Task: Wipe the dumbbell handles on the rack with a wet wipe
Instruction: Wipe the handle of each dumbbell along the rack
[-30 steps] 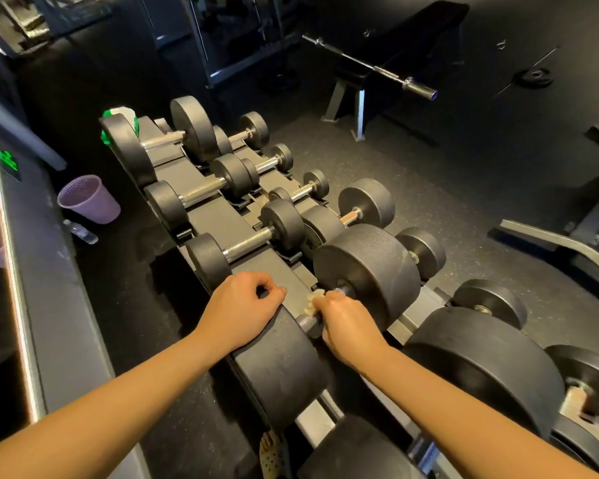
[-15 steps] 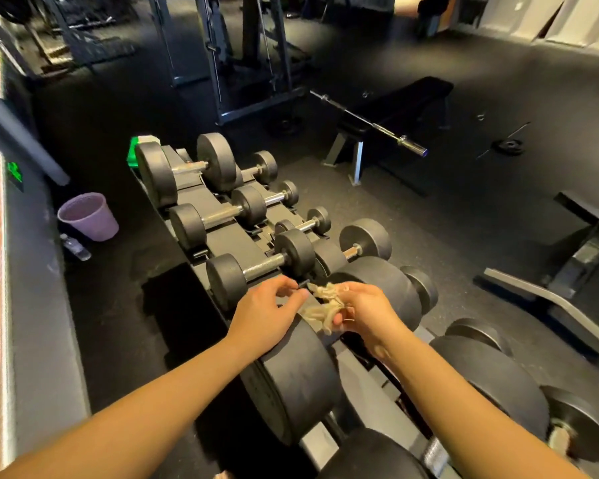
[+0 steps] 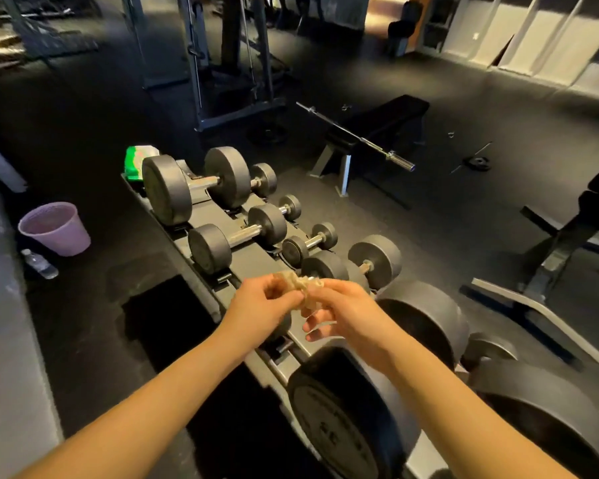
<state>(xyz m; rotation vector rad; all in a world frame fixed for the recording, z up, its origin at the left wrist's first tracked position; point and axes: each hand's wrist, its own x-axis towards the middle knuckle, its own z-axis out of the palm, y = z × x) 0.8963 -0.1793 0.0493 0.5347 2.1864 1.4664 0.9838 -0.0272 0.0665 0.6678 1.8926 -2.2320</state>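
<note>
A crumpled, soiled wet wipe [image 3: 300, 288] hangs between both hands above the dumbbell rack [image 3: 256, 267]. My left hand [image 3: 260, 311] pinches its left side and my right hand [image 3: 339, 312] holds its right side, with the lower fingers loosely spread. Dark dumbbells with chrome handles lie along the rack: a big one [image 3: 201, 184] at the far end, a middle one [image 3: 239, 235] nearer, and large heavy ones [image 3: 343, 416] close to me. The hands hide the handle directly beneath them.
A green wipe packet [image 3: 134, 164] sits at the rack's far end. A purple bin [image 3: 54, 228] and a plastic bottle [image 3: 40, 264] stand on the floor to the left. A bench with a barbell [image 3: 360, 138] is beyond the rack; another bench frame [image 3: 550, 271] is at right.
My right hand left the dumbbell handle with the wipe and rose above the rack. My left hand came off the dumbbell head and took hold of the wipe too. The view tilted up.
</note>
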